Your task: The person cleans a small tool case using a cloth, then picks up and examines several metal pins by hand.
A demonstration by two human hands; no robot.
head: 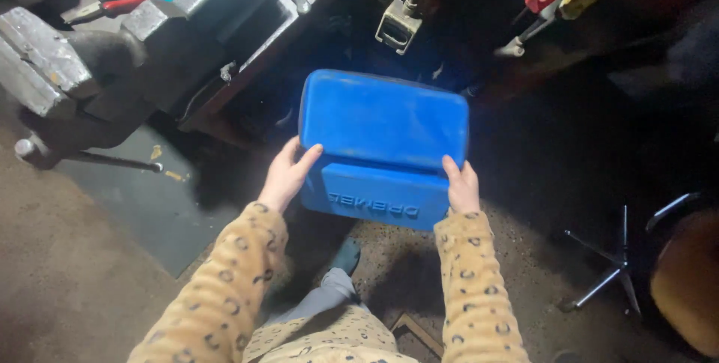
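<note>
Centre of frame: blue plastic case (383,146), hinged, held in mid-air above the floor (67,288), its lid standing partly open toward the top of the frame. Raised lettering shows on the lower front half (upside down from this view).

Left hand (287,176) grips the case's left edge, fingers (305,159) wrapped over the seam where lid meets base. Right hand (461,187) holds the right edge the same way, fingers closed on the plastic. Both sleeves are yellow with a dark ring pattern.

Upper left of frame: grey metal bench vise (67,82) mounted at the edge of a counter (232,4), its handle bar hanging low at the left. Red-handled pliers (116,0) lie on the counter behind it. Top centre: a small cream electrical plug (397,26) dangling from a cable. Lower right: chrome legs of a chair base (610,269) on the dark floor, well apart from the case.
</note>
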